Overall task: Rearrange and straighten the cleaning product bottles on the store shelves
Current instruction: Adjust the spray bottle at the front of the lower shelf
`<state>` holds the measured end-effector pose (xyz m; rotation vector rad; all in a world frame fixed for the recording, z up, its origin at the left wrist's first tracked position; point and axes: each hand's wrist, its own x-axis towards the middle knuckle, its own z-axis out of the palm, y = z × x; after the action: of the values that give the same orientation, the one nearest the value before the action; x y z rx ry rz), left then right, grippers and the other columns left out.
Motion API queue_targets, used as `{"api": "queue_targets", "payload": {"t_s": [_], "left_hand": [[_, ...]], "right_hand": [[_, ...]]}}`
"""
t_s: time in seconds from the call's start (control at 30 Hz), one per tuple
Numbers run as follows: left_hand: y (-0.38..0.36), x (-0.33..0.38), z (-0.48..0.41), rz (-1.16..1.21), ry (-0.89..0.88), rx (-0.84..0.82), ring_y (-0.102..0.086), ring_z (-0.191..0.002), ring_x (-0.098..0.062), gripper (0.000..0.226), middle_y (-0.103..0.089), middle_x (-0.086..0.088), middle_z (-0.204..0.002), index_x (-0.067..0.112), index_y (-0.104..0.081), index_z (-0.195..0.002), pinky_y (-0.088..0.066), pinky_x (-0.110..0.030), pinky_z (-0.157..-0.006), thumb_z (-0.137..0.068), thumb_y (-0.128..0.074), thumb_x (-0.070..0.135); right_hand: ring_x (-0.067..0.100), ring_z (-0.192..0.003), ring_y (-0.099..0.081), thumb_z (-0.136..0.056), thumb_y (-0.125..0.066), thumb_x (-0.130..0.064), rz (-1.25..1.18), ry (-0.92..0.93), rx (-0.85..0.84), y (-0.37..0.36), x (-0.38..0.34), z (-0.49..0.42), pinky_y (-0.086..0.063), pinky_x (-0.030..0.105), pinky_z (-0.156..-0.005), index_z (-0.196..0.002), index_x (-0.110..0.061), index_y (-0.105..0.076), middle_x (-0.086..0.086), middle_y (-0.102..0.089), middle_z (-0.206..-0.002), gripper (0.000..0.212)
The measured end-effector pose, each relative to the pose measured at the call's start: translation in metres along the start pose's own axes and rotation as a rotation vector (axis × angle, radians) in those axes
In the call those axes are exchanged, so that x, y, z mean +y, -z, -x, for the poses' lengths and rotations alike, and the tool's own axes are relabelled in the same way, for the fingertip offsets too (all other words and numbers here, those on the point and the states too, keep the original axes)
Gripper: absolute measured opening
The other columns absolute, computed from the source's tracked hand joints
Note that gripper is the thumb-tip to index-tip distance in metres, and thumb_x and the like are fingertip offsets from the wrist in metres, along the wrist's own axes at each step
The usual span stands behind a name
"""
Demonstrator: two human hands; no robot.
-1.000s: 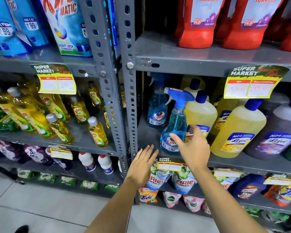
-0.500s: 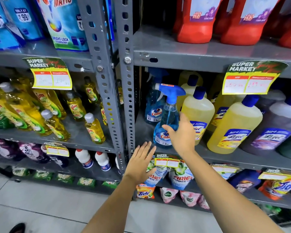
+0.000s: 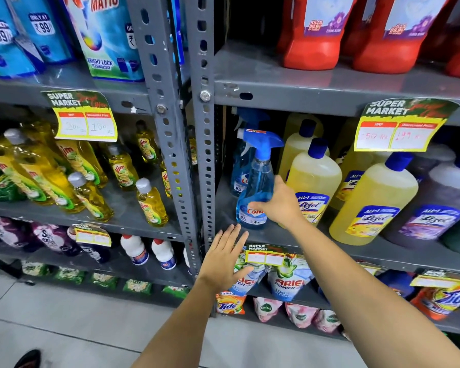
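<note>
A blue spray bottle (image 3: 259, 179) stands upright at the left end of the middle grey shelf (image 3: 223, 208). My right hand (image 3: 282, 205) is wrapped round its lower body, thumb across the front label. A second blue spray bottle (image 3: 240, 166) stands right behind it. Large yellow bottles (image 3: 314, 176) with blue caps touch my right hand on the right. My left hand (image 3: 226, 258) hovers open, fingers spread, just below the shelf's front edge and holds nothing.
A perforated grey post (image 3: 202, 155) rises just left of the spray bottles. Small yellow dish-liquid bottles (image 3: 150, 203) stand and lean on the left bay. A purple bottle (image 3: 441, 203) sits at the far right, red jugs (image 3: 311, 49) above, detergent pouches (image 3: 284, 282) below.
My right hand slid left from the yellow bottle onto the spray bottle and closed round it. The spray bottle shifted a little left toward the post. My left hand stayed open below the shelf.
</note>
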<state>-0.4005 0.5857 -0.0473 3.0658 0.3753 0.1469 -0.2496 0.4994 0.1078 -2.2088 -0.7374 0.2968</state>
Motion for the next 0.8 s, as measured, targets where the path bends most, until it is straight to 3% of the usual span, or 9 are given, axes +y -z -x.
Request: {"api": "queue_targets", "payload": {"t_s": [0.1, 0.37, 0.8], "left_hand": [[0.000, 0.001, 0.000, 0.008, 0.005, -0.005, 0.010, -0.150, -0.019, 0.083, 0.001, -0.005, -0.164, 0.020, 0.001, -0.154, 0.001, -0.043, -0.123, -0.091, -0.023, 0.069], [0.002, 0.002, 0.002, 0.015, 0.001, 0.001, 0.009, -0.150, -0.020, 0.084, 0.003, -0.006, -0.163, 0.019, 0.000, -0.154, 0.002, -0.043, -0.123, -0.091, -0.023, 0.070], [0.004, 0.008, 0.003, -0.007, 0.018, 0.000, 0.009, -0.150, -0.024, 0.085, 0.002, -0.009, -0.163, 0.016, -0.001, -0.154, 0.000, -0.046, -0.123, -0.091, -0.018, 0.071]], "right_hand": [[0.027, -0.107, -0.064, -0.075, -0.083, -0.013, -0.061, -0.004, 0.018, -0.011, 0.006, -0.002, -0.051, 0.033, -0.079, -0.114, -0.016, -0.041, 0.007, -0.066, -0.117, 0.057], [0.026, -0.109, -0.065, -0.075, -0.083, -0.012, -0.105, 0.038, -0.062, -0.010, 0.007, -0.012, -0.054, 0.048, -0.090, -0.121, -0.017, -0.043, 0.006, -0.068, -0.119, 0.062], [0.024, -0.108, -0.065, -0.078, -0.081, -0.017, -0.050, 0.068, -0.050, -0.011, 0.011, -0.008, -0.057, 0.040, -0.085, -0.119, -0.019, -0.040, 0.005, -0.068, -0.121, 0.058]]}}
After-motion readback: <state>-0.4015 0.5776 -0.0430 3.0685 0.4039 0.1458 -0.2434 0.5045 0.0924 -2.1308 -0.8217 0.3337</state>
